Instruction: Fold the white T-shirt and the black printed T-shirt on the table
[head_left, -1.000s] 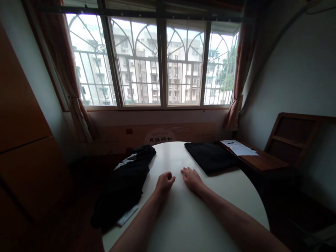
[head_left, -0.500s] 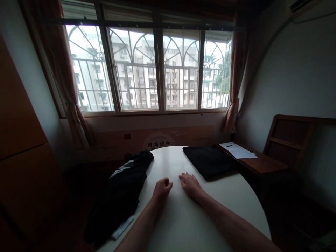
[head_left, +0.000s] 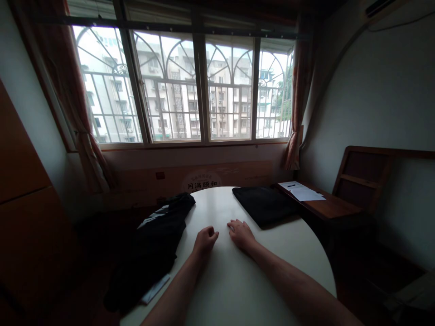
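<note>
My left hand (head_left: 205, 240) rests on the white round table (head_left: 217, 280), curled into a fist with nothing showing in it. Just to its right, my right hand (head_left: 242, 233) lies palm down on the tabletop, its fingers apart and holding nothing. Beyond the right hand, a folded black cloth item (head_left: 265, 206) lies flat near the table's far right edge. A crumpled black garment (head_left: 159, 240) with pale stripes drapes over the left edge. Neither hand touches these cloths.
A small white folded item (head_left: 155, 290) lies at the left edge by the garment. To the right, papers (head_left: 304, 192) and a dark pen lie on a wooden surface (head_left: 340, 208). Barred windows and tied curtains (head_left: 295, 104) fill the far wall; a tall cabinet (head_left: 20, 158) stands left.
The view has turned slightly to the right, so everything sits a little further left in the picture. Both hands keep the same pose on the table.
</note>
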Available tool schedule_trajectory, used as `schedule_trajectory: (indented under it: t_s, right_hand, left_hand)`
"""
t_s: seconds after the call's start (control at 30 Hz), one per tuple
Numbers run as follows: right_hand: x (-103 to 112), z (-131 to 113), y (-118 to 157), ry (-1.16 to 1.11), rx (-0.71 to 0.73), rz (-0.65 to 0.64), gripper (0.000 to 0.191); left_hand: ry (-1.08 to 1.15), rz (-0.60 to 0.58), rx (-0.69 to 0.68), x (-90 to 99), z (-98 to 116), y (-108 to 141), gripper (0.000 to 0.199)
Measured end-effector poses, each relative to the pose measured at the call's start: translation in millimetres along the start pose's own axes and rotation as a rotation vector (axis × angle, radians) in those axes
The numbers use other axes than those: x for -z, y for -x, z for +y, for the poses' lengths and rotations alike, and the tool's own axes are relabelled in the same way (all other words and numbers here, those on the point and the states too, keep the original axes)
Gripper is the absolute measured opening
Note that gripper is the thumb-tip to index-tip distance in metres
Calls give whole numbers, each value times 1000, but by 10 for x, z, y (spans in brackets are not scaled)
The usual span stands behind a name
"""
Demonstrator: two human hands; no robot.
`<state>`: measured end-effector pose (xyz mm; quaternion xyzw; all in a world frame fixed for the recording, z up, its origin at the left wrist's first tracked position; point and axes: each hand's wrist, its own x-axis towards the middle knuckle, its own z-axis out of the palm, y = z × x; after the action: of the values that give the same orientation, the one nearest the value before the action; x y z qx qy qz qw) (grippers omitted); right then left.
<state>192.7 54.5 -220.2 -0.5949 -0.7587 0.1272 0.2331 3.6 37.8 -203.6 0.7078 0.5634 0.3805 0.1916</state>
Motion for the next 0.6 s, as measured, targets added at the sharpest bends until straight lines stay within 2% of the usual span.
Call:
schedule_trajectory:
  t_s: [0.6]
  right_hand:
    - [13, -19, -11, -7, -19, 7, 44]
  left_hand:
    - [10, 43, 9, 26, 36, 2, 30]
